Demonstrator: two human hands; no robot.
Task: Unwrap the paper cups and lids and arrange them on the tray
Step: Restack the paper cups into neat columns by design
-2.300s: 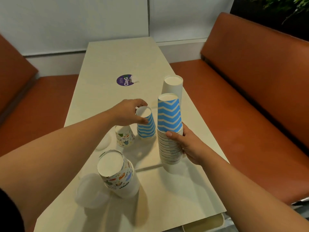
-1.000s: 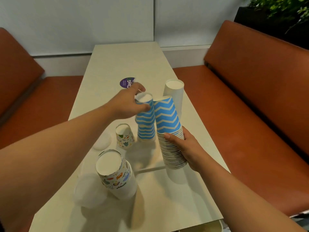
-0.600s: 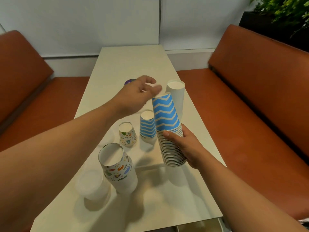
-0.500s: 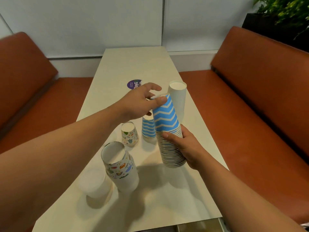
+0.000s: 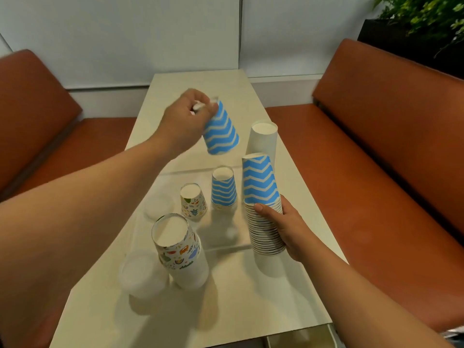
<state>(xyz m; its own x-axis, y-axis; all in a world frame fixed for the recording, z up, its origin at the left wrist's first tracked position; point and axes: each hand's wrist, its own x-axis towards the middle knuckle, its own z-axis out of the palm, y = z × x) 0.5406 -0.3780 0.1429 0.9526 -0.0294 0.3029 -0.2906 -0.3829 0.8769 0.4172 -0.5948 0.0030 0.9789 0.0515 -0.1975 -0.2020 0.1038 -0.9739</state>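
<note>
Blue zigzag paper cup point(image 5: 221, 131) hangs upside down in the air, pinched by my left hand point(image 5: 184, 124). My right hand point(image 5: 283, 227) wraps its fingers round the tall stack of blue zigzag cups point(image 5: 263, 204) on the cream table point(image 5: 251, 297).

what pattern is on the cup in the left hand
Blue with white zigzag stripes on the lifted cup; seen in the head view.

A cream table point(image 5: 251, 292) bears cup stacks point(image 5: 223, 190) and lids point(image 5: 140, 275).
</note>
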